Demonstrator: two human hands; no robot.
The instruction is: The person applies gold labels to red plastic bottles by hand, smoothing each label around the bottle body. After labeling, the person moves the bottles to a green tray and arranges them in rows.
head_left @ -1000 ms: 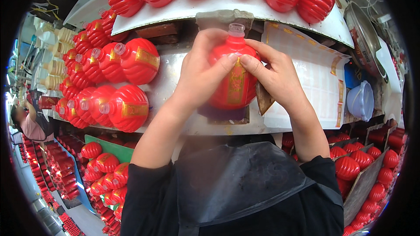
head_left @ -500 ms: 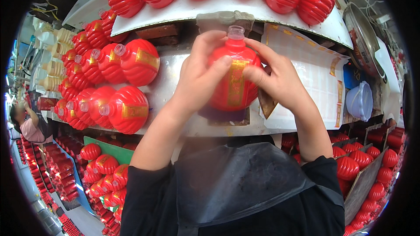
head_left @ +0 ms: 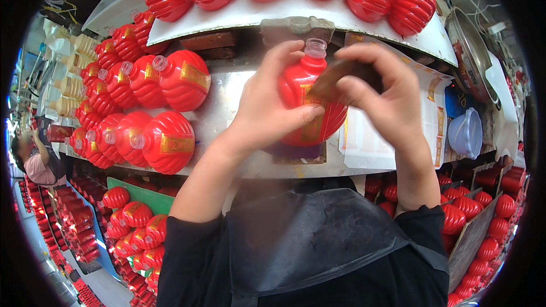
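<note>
Evidently, the left hand is cupped round the side of the red bottle, thumb across its gold label, presumably to steady it over the bench before the person. The right hand pinches a brown flat piece, apparently angled to lay its edge against the label. Blur leaves that contact unconfirmed; the label is partly covered, the bottle's underside hidden.
</note>
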